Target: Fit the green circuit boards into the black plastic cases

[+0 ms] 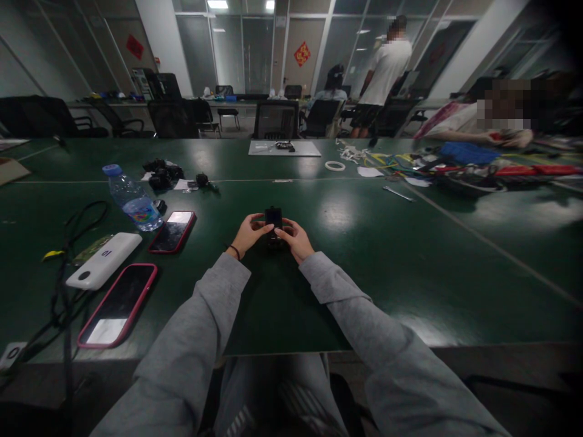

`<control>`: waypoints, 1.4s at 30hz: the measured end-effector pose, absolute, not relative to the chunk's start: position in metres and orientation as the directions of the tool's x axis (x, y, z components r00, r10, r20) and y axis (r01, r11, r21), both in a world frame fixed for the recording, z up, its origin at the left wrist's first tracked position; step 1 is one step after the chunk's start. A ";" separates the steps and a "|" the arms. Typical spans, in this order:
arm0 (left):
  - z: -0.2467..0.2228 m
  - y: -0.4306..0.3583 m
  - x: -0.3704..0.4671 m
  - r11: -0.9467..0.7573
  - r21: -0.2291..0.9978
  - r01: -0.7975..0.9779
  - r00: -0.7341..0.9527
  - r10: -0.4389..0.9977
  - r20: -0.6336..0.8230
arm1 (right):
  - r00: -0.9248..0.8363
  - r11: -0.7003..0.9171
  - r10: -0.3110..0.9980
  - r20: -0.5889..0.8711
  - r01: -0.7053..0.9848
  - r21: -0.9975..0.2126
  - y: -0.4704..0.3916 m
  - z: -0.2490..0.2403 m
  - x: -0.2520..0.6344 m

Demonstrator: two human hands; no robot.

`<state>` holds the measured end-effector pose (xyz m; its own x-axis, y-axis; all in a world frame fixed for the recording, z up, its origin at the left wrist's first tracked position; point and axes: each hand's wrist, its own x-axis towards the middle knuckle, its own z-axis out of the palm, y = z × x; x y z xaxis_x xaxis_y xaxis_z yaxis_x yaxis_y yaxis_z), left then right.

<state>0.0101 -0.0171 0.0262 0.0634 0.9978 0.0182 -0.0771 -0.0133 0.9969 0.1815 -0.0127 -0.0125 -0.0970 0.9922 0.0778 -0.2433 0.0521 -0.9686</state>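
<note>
Straight ahead on the green table, a small black device [274, 226] with a dark screen stands between my hands. My left hand [249, 234] grips its left side, the thumb lying on its front. On the right side my right hand [294, 237] holds it too, with its thumb on the front below the screen. Both thumb tips nearly meet. A dark band circles my left wrist. The fingers behind the device are hidden.
Left on the green table [364, 285] are two red-cased phones [173, 232], a white power bank [105, 261], a water bottle [135, 203] and black cables. Beyond are a wrench [398, 193], a white ring [335, 165] and tangled cables. A person's hands are at the far right.
</note>
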 end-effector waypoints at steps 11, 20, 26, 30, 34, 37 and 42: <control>0.024 -0.018 0.011 -0.017 0.998 -0.067 0.074 0.997 0.022 | -0.089 0.073 0.992 0.094 -0.220 -0.973 -0.013 -0.011 0.180; 0.025 -0.018 0.012 0.001 0.999 -0.052 0.041 0.999 0.001 | -0.080 0.076 0.992 0.095 -0.214 -0.974 -0.017 -0.004 0.177; 0.026 -0.018 0.010 0.003 0.998 -0.058 0.073 0.997 0.001 | -0.086 0.059 0.993 0.082 -0.247 -0.967 -0.015 -0.008 0.179; 0.027 -0.018 0.006 0.026 0.994 -0.109 0.116 0.993 -0.013 | -0.095 0.027 0.994 0.055 -0.267 -0.963 -0.012 -0.013 0.181; 0.025 -0.016 0.003 0.043 0.989 -0.144 0.137 0.990 -0.023 | -0.120 0.007 0.992 0.042 -0.278 -0.961 -0.011 -0.015 0.183; 0.025 -0.015 0.000 0.064 0.985 -0.163 0.164 0.986 -0.037 | -0.132 -0.010 0.991 0.028 -0.284 -0.959 -0.012 -0.013 0.184; 0.027 -0.015 -0.004 0.102 0.973 -0.206 0.203 0.977 -0.060 | -0.130 -0.049 0.991 -0.008 -0.311 -0.949 -0.014 -0.007 0.183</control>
<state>-0.0037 -0.0154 0.0273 0.2030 0.9774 -0.0596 -0.2059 0.1021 0.9732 0.1830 -0.0140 -0.0073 -0.1302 0.9915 -0.0081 -0.3110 -0.0486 -0.9492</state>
